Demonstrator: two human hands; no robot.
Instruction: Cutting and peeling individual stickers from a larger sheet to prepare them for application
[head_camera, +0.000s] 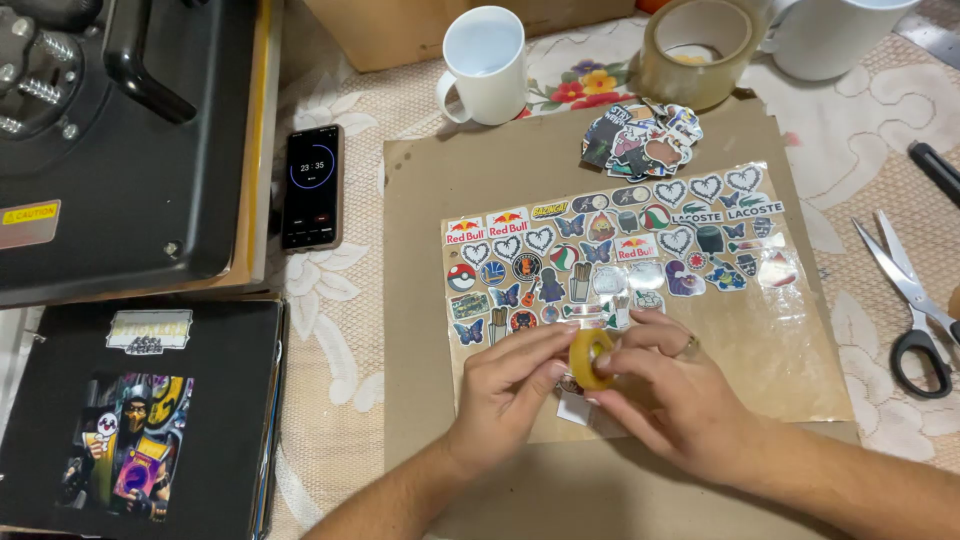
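Observation:
Both hands meet over the lower edge of a clear sticker sheet (700, 300) that lies on brown cardboard (420, 300). Between them is a small yellow roll of tape (590, 358), stood on edge. My left hand (505, 390) pinches it from the left with fingertips on its rim. My right hand (670, 390), with a ring on one finger, grips it from the right. The sheet carries several rows of small colourful stickers. A small white piece shows just under the hands.
A pile of cut stickers (640, 140), a large brown tape roll (697, 50) and two white mugs (487, 65) stand at the back. Scissors (910, 300) lie right, a phone (311, 187) left, beside a black press machine (120, 140) and a black binder (140, 420).

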